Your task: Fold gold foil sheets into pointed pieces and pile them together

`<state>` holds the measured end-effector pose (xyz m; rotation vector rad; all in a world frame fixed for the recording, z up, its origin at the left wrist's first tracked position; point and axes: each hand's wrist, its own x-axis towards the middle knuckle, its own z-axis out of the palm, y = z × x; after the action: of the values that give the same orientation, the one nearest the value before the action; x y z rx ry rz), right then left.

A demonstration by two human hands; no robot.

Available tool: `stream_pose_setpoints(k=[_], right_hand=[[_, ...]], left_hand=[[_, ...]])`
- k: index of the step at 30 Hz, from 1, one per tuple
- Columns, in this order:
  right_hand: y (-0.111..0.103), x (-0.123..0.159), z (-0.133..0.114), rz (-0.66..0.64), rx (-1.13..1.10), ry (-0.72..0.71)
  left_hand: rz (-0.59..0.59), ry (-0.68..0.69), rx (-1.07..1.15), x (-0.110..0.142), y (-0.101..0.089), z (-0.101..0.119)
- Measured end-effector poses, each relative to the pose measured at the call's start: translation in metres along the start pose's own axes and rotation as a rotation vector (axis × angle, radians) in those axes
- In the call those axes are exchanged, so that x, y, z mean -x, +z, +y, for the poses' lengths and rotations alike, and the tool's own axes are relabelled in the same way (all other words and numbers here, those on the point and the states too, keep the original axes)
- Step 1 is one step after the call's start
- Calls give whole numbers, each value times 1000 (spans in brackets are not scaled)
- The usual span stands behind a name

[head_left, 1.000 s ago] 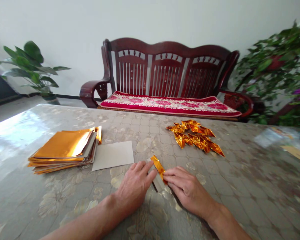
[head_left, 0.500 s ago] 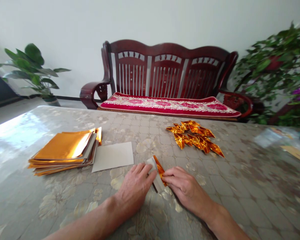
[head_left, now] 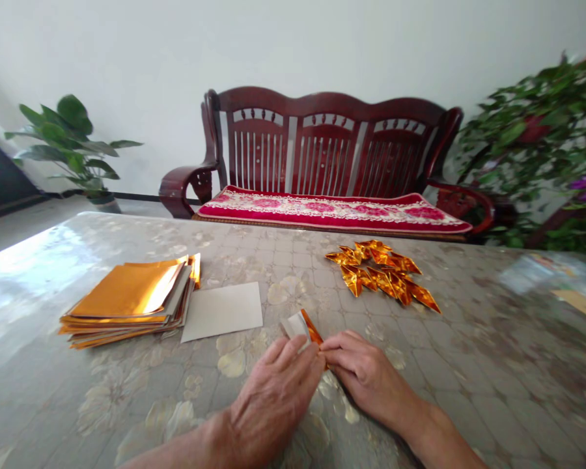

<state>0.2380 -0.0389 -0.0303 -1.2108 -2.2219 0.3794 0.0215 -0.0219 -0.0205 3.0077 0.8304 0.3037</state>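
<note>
The left hand point(head_left: 276, 407) and the right hand point(head_left: 366, 374) were together, their fingertips meeting on a folded foil strip point(head_left: 299, 324) and pinching it between them, with its lower end hidden under the fingers. The strip's gold face and pale back both showed above them. Just left of the strip lay a plain pale card point(head_left: 222, 311), and further left of it sat a thick stack of flat gold foil sheets point(head_left: 127, 299), a large supply not yet folded. Up and to the right of the strip lay a smaller heap of finished pointed gold pieces point(head_left: 381, 277), so only part of the stack appeared worked. All of this rested on a floral-patterned table cover point(head_left: 127, 391). Well beyond the strip stood a dark red wooden bench point(head_left: 322, 143) with a red cushion point(head_left: 332, 213), between a potted plant point(head_left: 66, 140) and a leafy plant point(head_left: 527, 130).
</note>
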Motion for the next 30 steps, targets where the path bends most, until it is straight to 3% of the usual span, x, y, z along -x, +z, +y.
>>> stream_pose_setpoints(k=[8,15,30], right_hand=[[0,-1,2,19,-34,10],[3,-4,2,50,-83,130],[19,-22,-2,-102,306,242]], left_hand=[[-10,15,-11,-4,6,-3],[-51,18,43,-7,6,-3],[-47,42,53,-9,5,-2]])
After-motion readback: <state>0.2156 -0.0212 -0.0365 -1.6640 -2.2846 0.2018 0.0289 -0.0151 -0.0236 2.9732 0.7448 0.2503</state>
